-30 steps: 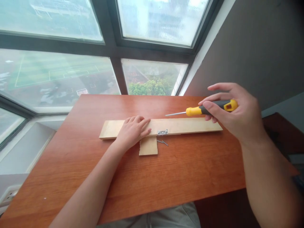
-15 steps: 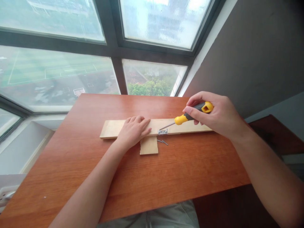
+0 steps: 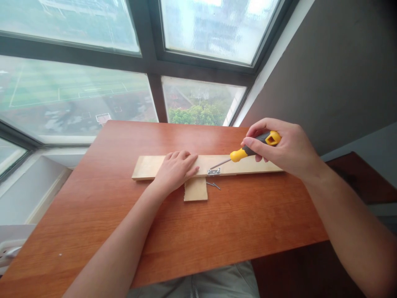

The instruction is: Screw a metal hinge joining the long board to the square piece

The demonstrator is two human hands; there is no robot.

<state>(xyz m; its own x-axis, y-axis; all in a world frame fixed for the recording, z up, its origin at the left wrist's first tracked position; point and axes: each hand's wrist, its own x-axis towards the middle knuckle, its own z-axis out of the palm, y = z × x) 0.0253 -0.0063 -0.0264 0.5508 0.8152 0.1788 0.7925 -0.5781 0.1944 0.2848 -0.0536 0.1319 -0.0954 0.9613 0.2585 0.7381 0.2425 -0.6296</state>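
My left hand (image 3: pixel 176 170) lies flat across a long pale wooden board (image 3: pixel 147 165), fingers stretched toward its far edge. A yellow and grey screwdriver (image 3: pixel 238 155) is gripped by its handle in my right hand (image 3: pixel 282 145). Its shaft slants down to the left, and the tip is at a small metal bracket (image 3: pixel 214 171) on the board's near edge; whether it touches a screw is too small to tell. Below the bracket, a few loose screws (image 3: pixel 214 185) lie on the table. From under the board sticks out a short pale wooden piece (image 3: pixel 196 191).
Everything rests on a reddish-brown wooden table (image 3: pixel 235 223). Its far edge is close to a dark window frame (image 3: pixel 198 71), and a grey wall (image 3: pixel 335 74) rises at the right. A wall socket (image 3: pixel 10 250) shows at the lower left.
The view has shifted slightly, so everything appears a little to the right. The hands, screwdriver and bracket otherwise keep nearly the same positions relative to each other.
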